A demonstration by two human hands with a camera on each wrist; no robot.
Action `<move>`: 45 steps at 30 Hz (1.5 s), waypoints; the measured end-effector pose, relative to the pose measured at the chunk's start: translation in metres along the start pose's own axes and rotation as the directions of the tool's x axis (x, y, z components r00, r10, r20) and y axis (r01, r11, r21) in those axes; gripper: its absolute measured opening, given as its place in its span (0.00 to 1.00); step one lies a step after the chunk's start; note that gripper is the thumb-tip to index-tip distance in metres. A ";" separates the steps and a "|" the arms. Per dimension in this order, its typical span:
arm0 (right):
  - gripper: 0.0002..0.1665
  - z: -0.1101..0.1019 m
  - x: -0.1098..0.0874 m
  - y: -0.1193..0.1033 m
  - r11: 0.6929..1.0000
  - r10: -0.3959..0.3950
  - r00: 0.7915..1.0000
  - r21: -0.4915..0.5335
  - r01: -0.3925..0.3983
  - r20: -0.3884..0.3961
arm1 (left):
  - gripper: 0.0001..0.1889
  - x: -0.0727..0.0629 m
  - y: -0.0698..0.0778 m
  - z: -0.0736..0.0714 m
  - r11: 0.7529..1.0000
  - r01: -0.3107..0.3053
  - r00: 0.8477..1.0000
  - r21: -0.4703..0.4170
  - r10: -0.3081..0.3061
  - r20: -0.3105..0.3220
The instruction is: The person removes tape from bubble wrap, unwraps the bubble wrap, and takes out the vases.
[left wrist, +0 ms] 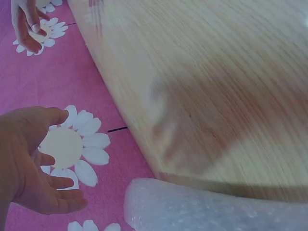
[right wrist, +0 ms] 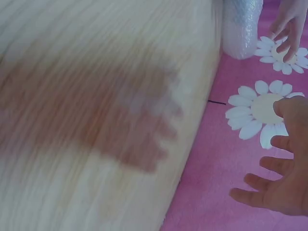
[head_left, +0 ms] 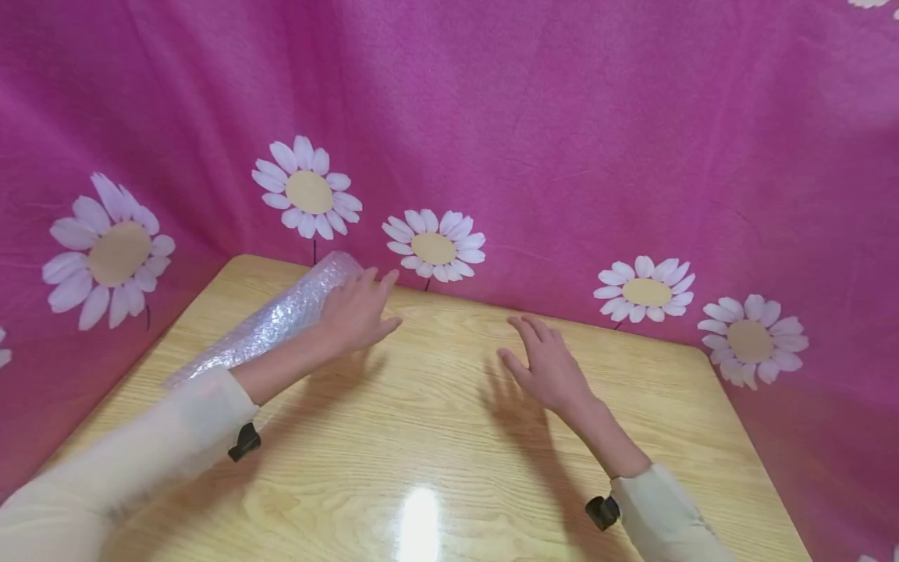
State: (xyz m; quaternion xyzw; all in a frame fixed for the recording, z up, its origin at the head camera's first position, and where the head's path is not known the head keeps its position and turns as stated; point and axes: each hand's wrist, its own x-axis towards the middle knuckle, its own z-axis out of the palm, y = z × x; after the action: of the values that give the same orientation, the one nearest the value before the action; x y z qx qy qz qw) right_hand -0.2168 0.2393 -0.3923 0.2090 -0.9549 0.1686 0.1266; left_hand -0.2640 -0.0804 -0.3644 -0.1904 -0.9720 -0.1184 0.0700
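Note:
A roll of clear bubble wrap [head_left: 263, 324] lies slantwise along the left side of the wooden table. My left hand [head_left: 357, 311] is raised over the table with fingers spread, overlapping the roll's far end in the head view. In the left wrist view the bubble wrap [left wrist: 216, 209] shows below and to the right of that hand [left wrist: 38, 163], with a gap between them. My right hand [head_left: 551, 367] hovers over the right half of the table, fingers loosely extended. The right wrist view shows nothing in its grasp [right wrist: 284, 168].
The light wood table [head_left: 421, 421] bears hand shadows and a bright glare near its front. A magenta cloth [head_left: 534, 156] printed with white daisies hangs behind the table and along both sides. A small black device [head_left: 246, 442] is on each cuff.

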 end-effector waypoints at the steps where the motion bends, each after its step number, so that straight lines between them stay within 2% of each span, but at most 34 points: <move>1: 0.33 0.002 0.000 -0.002 1.000 0.009 1.000 0.014 -0.010 0.009 | 0.41 -0.002 -0.002 -0.001 1.000 -0.002 1.000 -0.004 0.002 0.004; 8: 0.32 0.014 0.001 -0.017 0.996 0.024 0.998 0.081 -0.028 0.052 | 0.41 -0.011 -0.017 -0.003 1.000 -0.002 0.999 0.001 0.002 0.035; 15: 0.31 0.024 0.005 -0.031 0.991 0.063 0.994 0.113 -0.073 0.093 | 0.42 -0.015 -0.033 -0.004 0.998 0.021 0.999 -0.055 -0.019 0.039; 22: 0.30 0.033 0.015 -0.043 0.983 0.074 0.993 0.161 -0.089 0.094 | 0.37 -0.019 -0.043 -0.007 0.996 0.032 0.999 -0.080 -0.028 0.046; 26: 0.30 0.037 0.022 -0.053 0.978 0.063 0.994 0.195 -0.080 0.092 | 0.36 -0.022 -0.046 -0.011 0.994 0.070 0.996 -0.085 -0.064 0.067; 35: 0.31 0.050 0.036 -0.079 0.932 0.097 0.987 0.336 -0.136 0.130 | 0.37 -0.027 -0.060 -0.014 0.989 0.121 0.991 -0.084 -0.116 0.067; 45: 0.31 0.065 0.045 -0.100 0.888 0.103 0.981 0.429 -0.165 0.165 | 0.37 -0.031 -0.074 -0.016 0.982 0.161 0.985 -0.100 -0.154 0.075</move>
State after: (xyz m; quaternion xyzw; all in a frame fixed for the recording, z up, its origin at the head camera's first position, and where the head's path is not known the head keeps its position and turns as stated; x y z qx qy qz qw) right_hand -0.2235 0.1133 -0.4105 0.1766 -0.9106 0.3737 -0.0019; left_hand -0.2626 -0.1626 -0.3697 -0.1202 -0.9782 -0.1683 0.0175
